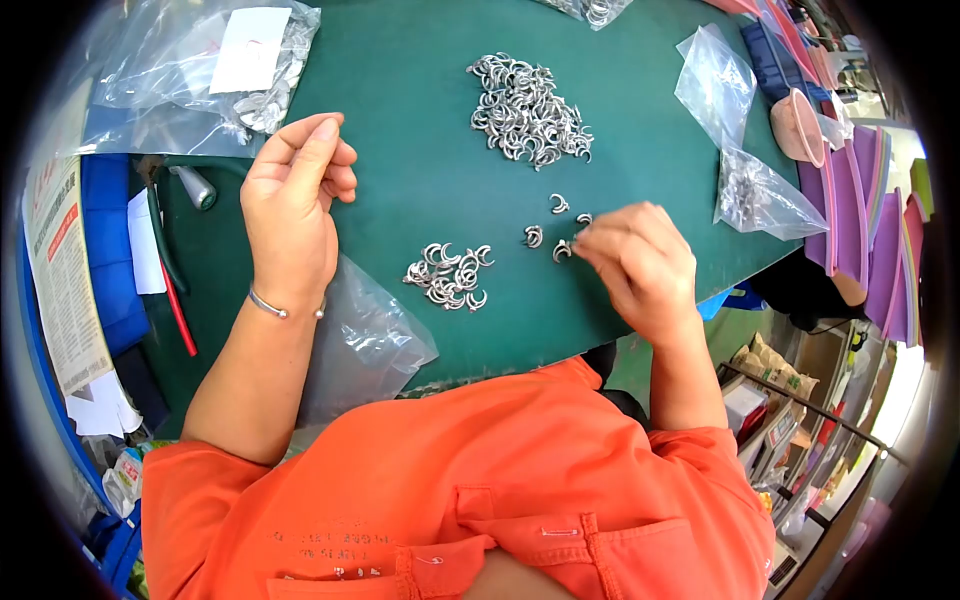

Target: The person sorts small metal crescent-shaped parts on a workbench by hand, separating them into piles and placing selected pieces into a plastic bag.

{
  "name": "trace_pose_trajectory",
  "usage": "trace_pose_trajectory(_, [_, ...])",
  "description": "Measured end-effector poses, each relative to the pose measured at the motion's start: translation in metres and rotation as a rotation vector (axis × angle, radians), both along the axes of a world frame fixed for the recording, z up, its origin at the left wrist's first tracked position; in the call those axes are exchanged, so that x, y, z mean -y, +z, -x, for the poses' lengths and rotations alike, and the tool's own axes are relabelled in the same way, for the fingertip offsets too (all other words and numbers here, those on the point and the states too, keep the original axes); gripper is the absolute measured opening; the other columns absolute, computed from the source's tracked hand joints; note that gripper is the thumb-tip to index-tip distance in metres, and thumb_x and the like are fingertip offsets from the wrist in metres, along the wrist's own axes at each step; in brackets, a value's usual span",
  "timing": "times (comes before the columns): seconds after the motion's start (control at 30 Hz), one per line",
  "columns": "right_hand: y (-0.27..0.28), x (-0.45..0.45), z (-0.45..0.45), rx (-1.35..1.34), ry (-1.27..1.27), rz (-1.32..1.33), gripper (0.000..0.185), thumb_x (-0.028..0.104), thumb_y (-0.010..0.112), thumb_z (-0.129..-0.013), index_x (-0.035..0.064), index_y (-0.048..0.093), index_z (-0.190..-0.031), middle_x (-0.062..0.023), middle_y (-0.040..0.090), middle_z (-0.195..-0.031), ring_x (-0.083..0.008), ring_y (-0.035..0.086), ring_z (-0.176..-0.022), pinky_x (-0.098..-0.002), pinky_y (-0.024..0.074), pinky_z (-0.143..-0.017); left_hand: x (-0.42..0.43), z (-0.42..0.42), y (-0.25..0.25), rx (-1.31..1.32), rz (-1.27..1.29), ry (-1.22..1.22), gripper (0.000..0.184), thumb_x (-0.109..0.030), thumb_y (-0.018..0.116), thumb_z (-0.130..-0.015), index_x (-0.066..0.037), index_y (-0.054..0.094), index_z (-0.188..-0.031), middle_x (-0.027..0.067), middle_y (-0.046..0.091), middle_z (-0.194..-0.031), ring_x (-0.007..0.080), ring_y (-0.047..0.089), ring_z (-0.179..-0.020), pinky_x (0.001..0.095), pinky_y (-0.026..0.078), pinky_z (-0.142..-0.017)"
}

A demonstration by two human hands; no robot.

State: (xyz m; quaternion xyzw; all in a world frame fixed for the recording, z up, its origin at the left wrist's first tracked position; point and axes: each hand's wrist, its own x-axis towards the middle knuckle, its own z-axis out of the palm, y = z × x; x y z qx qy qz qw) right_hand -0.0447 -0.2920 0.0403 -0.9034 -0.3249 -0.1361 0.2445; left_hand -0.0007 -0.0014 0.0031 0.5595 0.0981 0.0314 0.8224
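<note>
My left hand (300,190) is raised over the left side of the green table, its thumb pressed to the curled fingers; anything held there is hidden. My right hand (645,265) reaches low over the table with fingers pinched together. Its fingertips meet the edge of a small crescent-shaped metal piece (562,251); how firmly they grip it is hard to see. Close by lie a few more loose crescents (559,204). A small group of crescents (448,277) lies between my hands, and a larger heap of the same grey pieces (530,110) is farther back.
A big clear bag of metal parts (265,105) lies at back left. Red-handled pliers (172,290) are left of my arm. Clear plastic bags lie near my left forearm (365,330) and at the right (765,195). Purple bins (845,205) and a pink cup (797,128) line the right edge.
</note>
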Motion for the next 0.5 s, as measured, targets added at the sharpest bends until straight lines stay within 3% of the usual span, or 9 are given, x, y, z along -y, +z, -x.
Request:
trace_pose_trajectory(0.1, [-0.003,0.007,0.014,0.09,0.08,0.016,0.021,0.003,0.071,-0.066,0.0025,0.065,-0.086,-0.0068,0.062,-0.083,-0.0222,0.06,-0.073,-0.0345,0.0445,-0.059,0.0,0.0,0.0,-0.005,-0.006,0.001,0.018,-0.014,0.06,-0.095,-0.001,0.063,-0.106,0.0017,0.06,-0.08,0.008,0.051,-0.064,0.0215,0.041,-0.057])
trace_pose_trajectory(0.23, [-0.012,0.014,0.035,-0.01,0.077,0.045,0.019,0.002,0.071,-0.067,0.0007,0.066,-0.085,-0.0089,0.063,-0.086,-0.0249,0.06,-0.074,-0.0344,0.0488,-0.063,-0.002,-0.001,-0.002,0.01,-0.024,-0.007,0.018,-0.014,0.06,-0.095,0.0,0.063,-0.107,0.0015,0.06,-0.08,0.0077,0.052,-0.066,0.0213,0.041,-0.057])
trace_pose_trajectory(0.3, [-0.008,0.015,0.041,-0.131,0.095,-0.088,0.018,-0.001,0.073,-0.068,0.0007,0.066,-0.084,-0.0093,0.063,-0.087,-0.0258,0.06,-0.075,-0.035,0.0494,-0.063,-0.004,-0.001,-0.004,0.019,-0.015,-0.028,0.019,-0.014,0.06,-0.096,0.0,0.063,-0.108,0.0015,0.06,-0.081,0.0076,0.052,-0.067,0.0212,0.041,-0.058])
trace_pose_trajectory(0.43, [-0.008,0.023,0.052,-0.155,-0.267,-0.172,0.015,-0.005,0.072,-0.072,0.0013,0.065,-0.084,-0.0104,0.062,-0.081,-0.0266,0.06,-0.072,-0.035,0.0494,-0.064,-0.005,0.0,-0.006,0.022,-0.033,-0.014,0.02,-0.015,0.06,-0.096,0.0,0.062,-0.109,0.0018,0.061,-0.082,0.0073,0.053,-0.068,0.0211,0.041,-0.058])
trace_pose_trajectory(0.5, [-0.007,0.017,0.052,-0.219,-0.266,-0.193,0.014,-0.003,0.073,-0.072,0.002,0.065,-0.084,-0.0102,0.062,-0.08,-0.0261,0.06,-0.071,-0.0349,0.0492,-0.063,-0.005,-0.001,-0.006,0.035,-0.039,-0.017,0.021,-0.015,0.06,-0.096,0.0,0.062,-0.109,0.0019,0.062,-0.082,0.0072,0.053,-0.068,0.0211,0.041,-0.059])
